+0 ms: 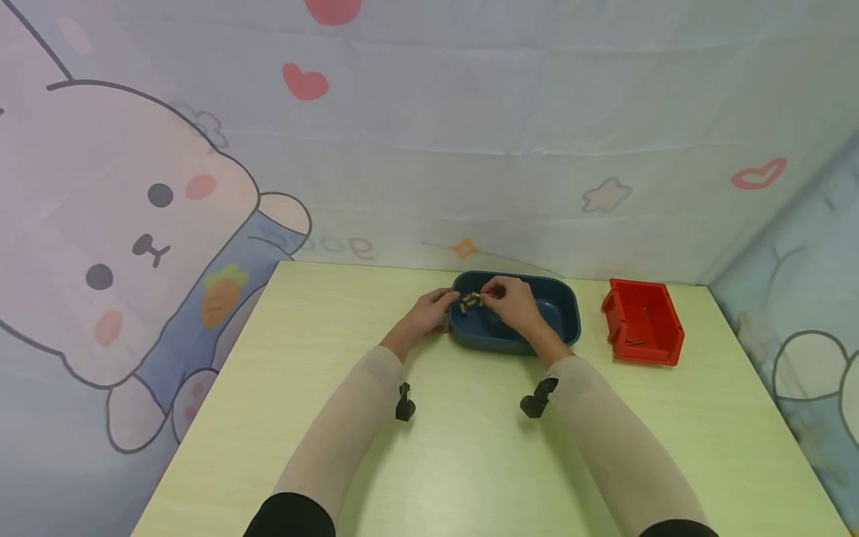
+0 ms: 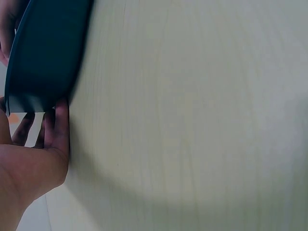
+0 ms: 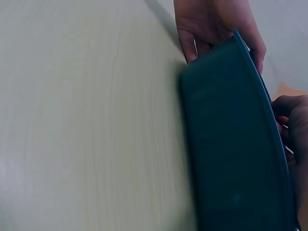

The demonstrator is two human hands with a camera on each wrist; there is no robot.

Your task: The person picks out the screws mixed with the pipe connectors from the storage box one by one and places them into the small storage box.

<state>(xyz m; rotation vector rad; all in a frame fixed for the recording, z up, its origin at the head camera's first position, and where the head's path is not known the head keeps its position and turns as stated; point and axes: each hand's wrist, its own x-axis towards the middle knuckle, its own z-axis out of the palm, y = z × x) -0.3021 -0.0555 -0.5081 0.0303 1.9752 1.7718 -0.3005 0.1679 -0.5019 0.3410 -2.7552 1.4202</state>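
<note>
Over the rounded blue tray [image 1: 567,309], both hands pinch small metal parts [image 1: 470,301].

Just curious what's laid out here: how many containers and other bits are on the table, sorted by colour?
Blue tub: 1
Red bin: 1
Small brownish part held by both hands over the tub: 1
Total: 3

On the wall cloth [image 1: 429,149] behind the table [image 1: 470,447], a few pale blue letters [image 1: 349,245] are seen just above the table's far edge. They look upside down and cannot be read for sure. No other words or numbers are seen.
</note>
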